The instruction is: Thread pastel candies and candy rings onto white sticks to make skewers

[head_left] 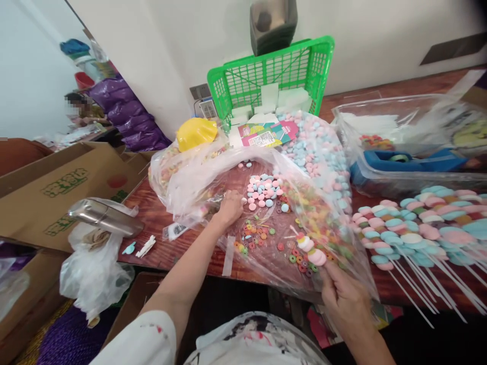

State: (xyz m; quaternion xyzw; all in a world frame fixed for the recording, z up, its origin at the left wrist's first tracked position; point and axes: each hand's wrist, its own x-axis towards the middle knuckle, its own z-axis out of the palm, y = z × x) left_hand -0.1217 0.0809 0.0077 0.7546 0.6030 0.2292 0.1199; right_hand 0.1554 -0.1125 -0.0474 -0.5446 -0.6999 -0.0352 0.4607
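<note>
My right hand (344,291) is closed on a candy skewer (310,248), at its near end. Pink and white candies and small coloured rings are threaded along it, and its thin white stick shows at the far end. My left hand (231,207) reaches in beside a loose pile of pink and blue round candies (262,190). Its fingers are curled, with something small and pale at the fingertips that I cannot make out. Between the hands, coloured ring candies (258,231) lie on clear plastic. More rings fill an open plastic bag (323,208) to the right.
Finished skewers (426,228) are heaped at right. Behind them stands a clear bin (399,177) with a blue tape dispenser (411,160). A green basket (270,66) is at the back. On the left are a steel flask (104,218), a plastic bag (95,274) and cardboard boxes (72,187).
</note>
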